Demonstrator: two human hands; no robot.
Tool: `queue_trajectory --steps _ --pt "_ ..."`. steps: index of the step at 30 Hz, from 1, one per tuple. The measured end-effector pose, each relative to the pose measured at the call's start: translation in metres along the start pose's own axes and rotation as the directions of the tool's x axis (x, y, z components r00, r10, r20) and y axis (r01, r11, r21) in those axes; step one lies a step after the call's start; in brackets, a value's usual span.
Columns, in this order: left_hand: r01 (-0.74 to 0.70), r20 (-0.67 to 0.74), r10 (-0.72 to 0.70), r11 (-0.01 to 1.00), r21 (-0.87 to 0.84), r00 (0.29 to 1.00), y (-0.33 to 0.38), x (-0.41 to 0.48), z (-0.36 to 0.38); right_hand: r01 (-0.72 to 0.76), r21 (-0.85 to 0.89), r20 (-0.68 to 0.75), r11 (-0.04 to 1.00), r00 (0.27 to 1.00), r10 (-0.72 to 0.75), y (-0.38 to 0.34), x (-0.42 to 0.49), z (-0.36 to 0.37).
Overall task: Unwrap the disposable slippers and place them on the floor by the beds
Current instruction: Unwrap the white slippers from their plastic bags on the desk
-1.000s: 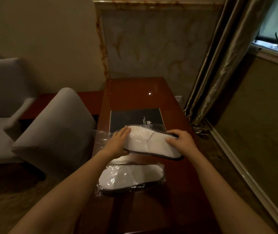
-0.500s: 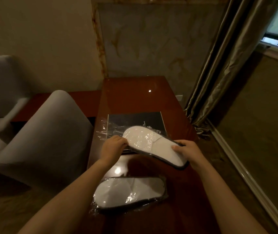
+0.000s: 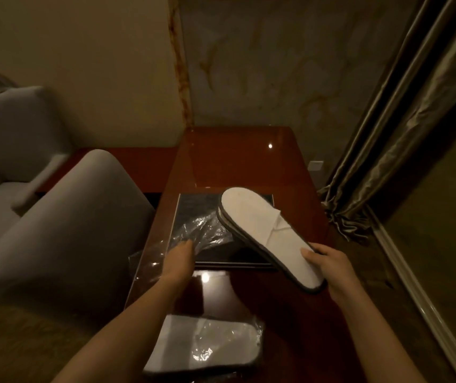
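Unwrapped slippers (image 3: 269, 236), a flat white pair stacked sole to sole with dark edging, sat right of centre in the frame, raised above the surface (image 3: 237, 158) and tilted, toe end up toward the wall. Right hand (image 3: 331, 269) clamped on the heel end, thumb on top. Left hand (image 3: 178, 258), left of centre, fingers closed on the empty plastic wrapper (image 3: 202, 233), which trailed over a dark folder (image 3: 193, 205) lying on the surface. Second pair (image 3: 202, 344), sealed in its wrapper, lay at bottom centre.

Judgement: first pair was out; wrapper disposal and the second pack remained, then the floor placement. To do it well, drop the film clear of the work area, set the loose pair down flat, and tear the next wrapper at one end rather than dragging it.

Grey armchair (image 3: 63, 230) at left, curtain (image 3: 403, 125) at right. No bed in view.
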State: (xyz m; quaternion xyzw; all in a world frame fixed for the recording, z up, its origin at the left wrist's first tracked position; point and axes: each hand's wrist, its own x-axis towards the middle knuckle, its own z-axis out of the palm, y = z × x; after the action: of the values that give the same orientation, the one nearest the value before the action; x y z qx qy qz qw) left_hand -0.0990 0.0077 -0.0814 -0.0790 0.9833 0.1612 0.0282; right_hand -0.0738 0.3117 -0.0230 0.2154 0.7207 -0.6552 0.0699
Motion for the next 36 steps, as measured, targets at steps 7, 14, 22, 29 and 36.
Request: queue_trajectory --steps 7,14,22,29,36 --pt "-0.048 0.028 0.051 0.994 -0.099 0.998 0.037 -0.001 0.033 0.040 0.027 -0.074 0.999 0.997 -0.038 0.020 0.016 0.048" --pt "-0.205 0.116 0.225 0.965 -0.163 0.967 0.030 -0.022 0.055 -0.060 -0.089 -0.034 0.994 0.998 0.057 0.053 0.038 0.093" --pt "-0.512 0.270 0.504 0.858 -0.045 0.821 0.004 -0.080 0.058 -0.018 -0.318 -0.062 0.948 0.998 -0.001 0.076 0.041 0.112" --pt "-0.550 0.567 0.427 0.833 0.055 0.704 -0.009 -0.107 0.073 0.003 -0.499 -0.132 0.867 0.988 -0.079 0.076 0.035 0.114" --pt "-0.570 0.507 0.422 0.803 0.176 0.751 0.002 -0.117 0.071 0.112 -0.597 -0.052 0.795 0.983 -0.177 0.078 0.031 0.106"
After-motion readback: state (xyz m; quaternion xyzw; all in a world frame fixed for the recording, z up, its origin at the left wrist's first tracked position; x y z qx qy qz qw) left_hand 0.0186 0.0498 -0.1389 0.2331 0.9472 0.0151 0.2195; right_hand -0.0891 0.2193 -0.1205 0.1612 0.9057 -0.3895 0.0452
